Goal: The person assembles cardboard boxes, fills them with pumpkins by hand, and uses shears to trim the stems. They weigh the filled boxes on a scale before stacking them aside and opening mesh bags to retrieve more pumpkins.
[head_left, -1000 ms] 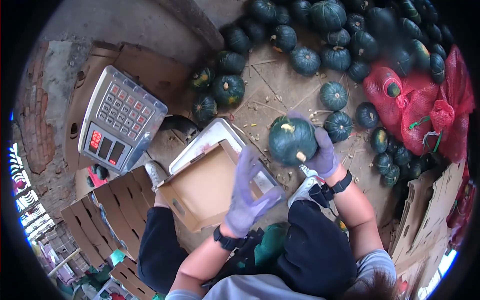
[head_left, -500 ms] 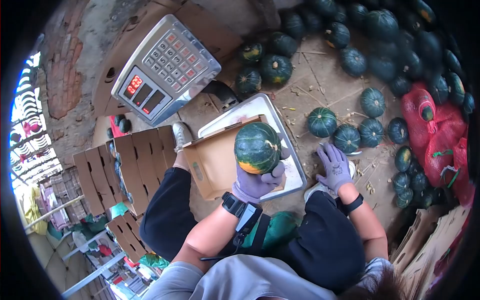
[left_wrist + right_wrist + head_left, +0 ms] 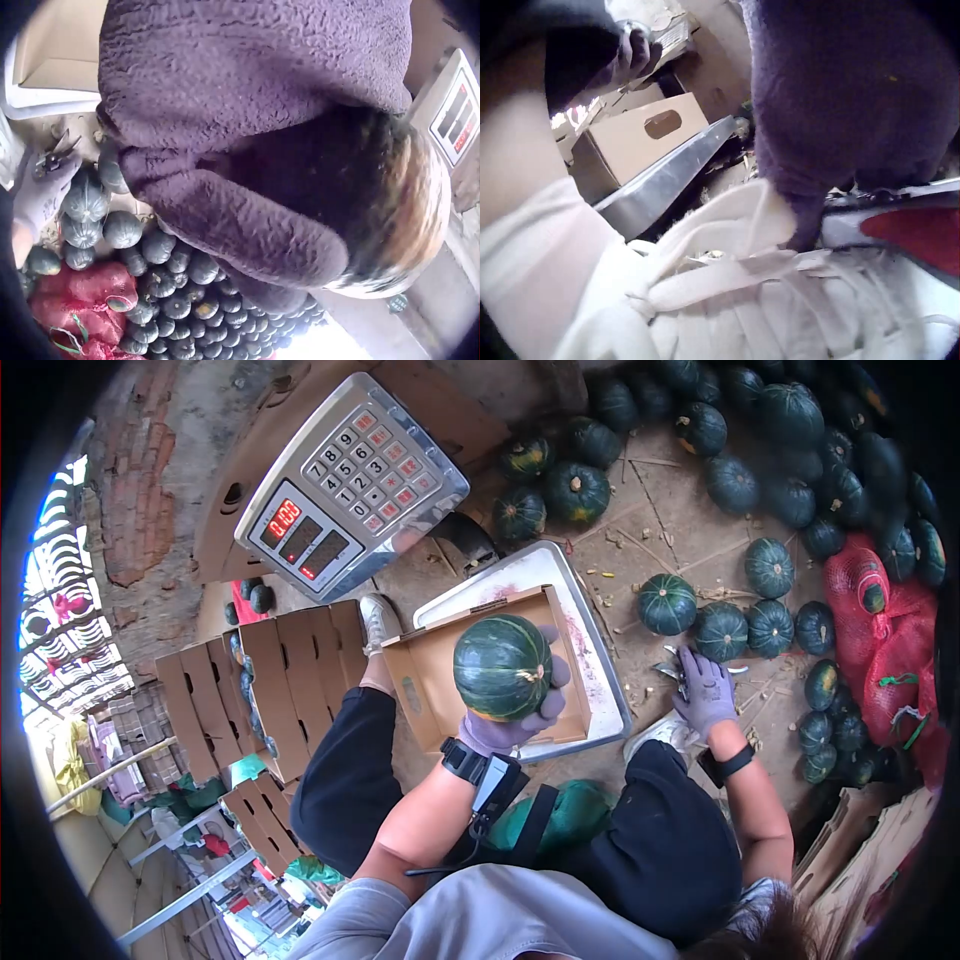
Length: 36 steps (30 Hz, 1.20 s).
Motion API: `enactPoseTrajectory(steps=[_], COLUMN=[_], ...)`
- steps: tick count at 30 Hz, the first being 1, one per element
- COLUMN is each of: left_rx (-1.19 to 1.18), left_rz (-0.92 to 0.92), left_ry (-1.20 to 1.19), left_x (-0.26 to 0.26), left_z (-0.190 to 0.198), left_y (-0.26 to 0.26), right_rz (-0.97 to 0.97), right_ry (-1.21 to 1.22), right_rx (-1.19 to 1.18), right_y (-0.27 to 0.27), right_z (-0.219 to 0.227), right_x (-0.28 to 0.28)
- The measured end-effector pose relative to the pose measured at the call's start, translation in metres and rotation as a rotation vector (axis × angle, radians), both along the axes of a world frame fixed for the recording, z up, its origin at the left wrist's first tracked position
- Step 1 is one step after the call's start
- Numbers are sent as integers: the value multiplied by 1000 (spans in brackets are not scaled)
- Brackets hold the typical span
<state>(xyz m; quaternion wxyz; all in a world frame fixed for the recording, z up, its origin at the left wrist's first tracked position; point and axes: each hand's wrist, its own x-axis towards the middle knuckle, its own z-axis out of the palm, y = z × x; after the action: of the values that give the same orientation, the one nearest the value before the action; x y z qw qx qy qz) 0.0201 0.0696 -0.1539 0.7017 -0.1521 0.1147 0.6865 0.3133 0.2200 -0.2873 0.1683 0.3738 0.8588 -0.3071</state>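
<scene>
Left hand (image 3: 503, 729) high, right hand (image 3: 707, 691) low

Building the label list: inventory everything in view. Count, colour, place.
scale platform: one, white, floor
scale display: one, silver, image upper left
open box: one, brown, on platform
held squash: one, green and orange, over box
loose squashes: many, mostly green, floor
mesh bag: at least one, red, image right
cartons: several, brown, image left
metal tool: one, grey, by right hand (type unclear)
shoes: two, white, on feet
left hand: one, lilac glove, holding squash
right hand: one, lilac glove, at tool
</scene>
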Motion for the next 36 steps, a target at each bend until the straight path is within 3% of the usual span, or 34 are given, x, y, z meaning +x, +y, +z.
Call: enactPoseTrajectory(steps=[3,4,7,9,10,13,15,18,21,24,30,33,36], left_rx=[186,134,-58,-234,-334,-271,-355,-386,-339,-328,-250,-175,-70], left_rz=[-5,15,18,-46,-107,-120,-272,-364,-442,-567,-654,-660,-649], left_ry=[-111,48,605,1099,1149,1606,1704,1727,1839,1845,1918,2049,2248], left_x=[-6,-5,-5,-10,-9,-4,7,22,27,30,39,43,49], left_z=[-1,5,20,19,28,17,37,38,22,23,21,22,34], left_y=[7,9,14,20,24,29,46,62,66,74,84,87,95], right_rz=[120,164,40,-4,-27,-180,-363,-93,-62,183,171,201,180], right_ry=[-34,-71,-224,-80,-8,422,721,720,585,661,572,513,187], right_rx=[110,224,-20,-104,-151,-320,-391,-148,-365,197,165,259,-115], right_y=[12,13,30,34,33,30,20,33,53,62,68,67,63], right_z=[28,21,18,14,11,30,47,83,134,136,138,142,157], right_x=[21,34,42,47,49,35,16,-7,-34,-39,-31,-27,-28])
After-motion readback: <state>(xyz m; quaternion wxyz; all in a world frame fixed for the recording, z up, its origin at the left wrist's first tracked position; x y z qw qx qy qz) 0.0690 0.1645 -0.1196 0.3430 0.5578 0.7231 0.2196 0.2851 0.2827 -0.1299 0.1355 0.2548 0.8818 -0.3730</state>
